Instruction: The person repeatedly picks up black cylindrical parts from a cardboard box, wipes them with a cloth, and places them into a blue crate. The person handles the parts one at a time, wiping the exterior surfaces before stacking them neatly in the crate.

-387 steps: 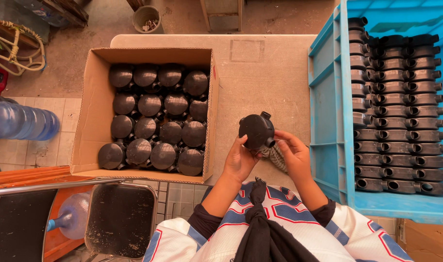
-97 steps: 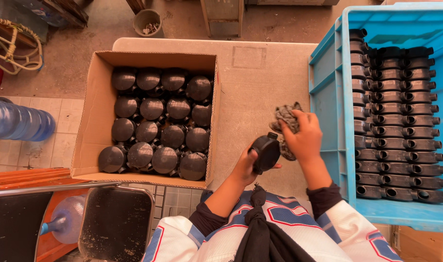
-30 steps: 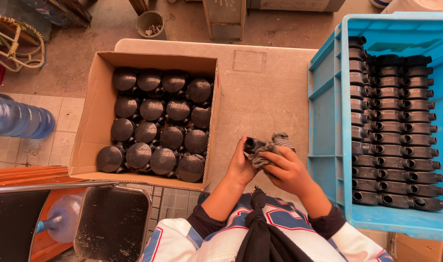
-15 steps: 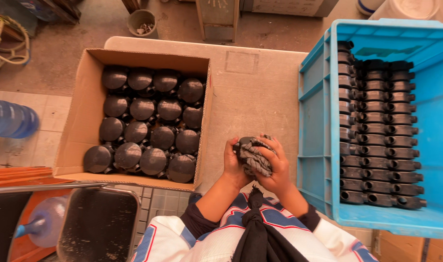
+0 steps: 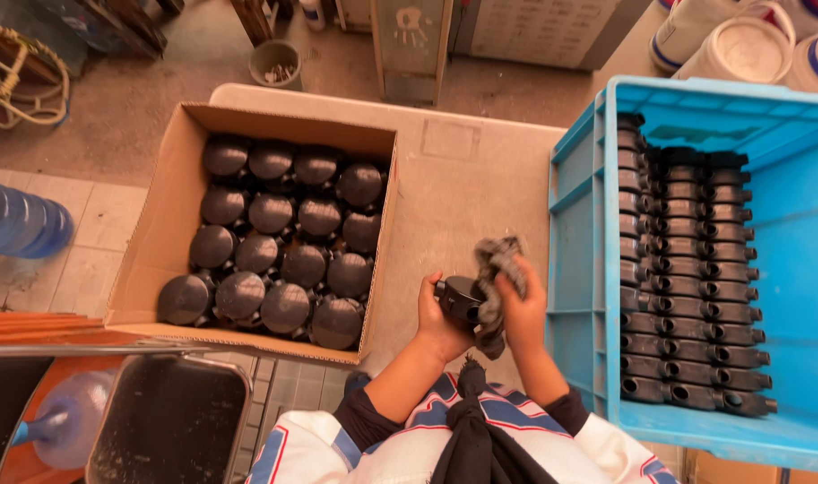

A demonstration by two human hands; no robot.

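Black part (image 5: 458,298), grey rag (image 5: 496,269), blue crate (image 5: 579,242), brown cardboard box (image 5: 162,224).

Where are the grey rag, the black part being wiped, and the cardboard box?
grey rag (image 5: 498,260): head view, upper bunched end.
black part (image 5: 458,298): head view, exposed left side.
cardboard box (image 5: 162,215): head view, left wall.

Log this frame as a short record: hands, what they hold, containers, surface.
left hand: holds black part
right hand: presses grey rag against the part
box: cardboard, open, at the person's left, packed with round black parts
crate: blue plastic, at the right, black parts stacked in rows along its left side
table: beige, bears box and crate
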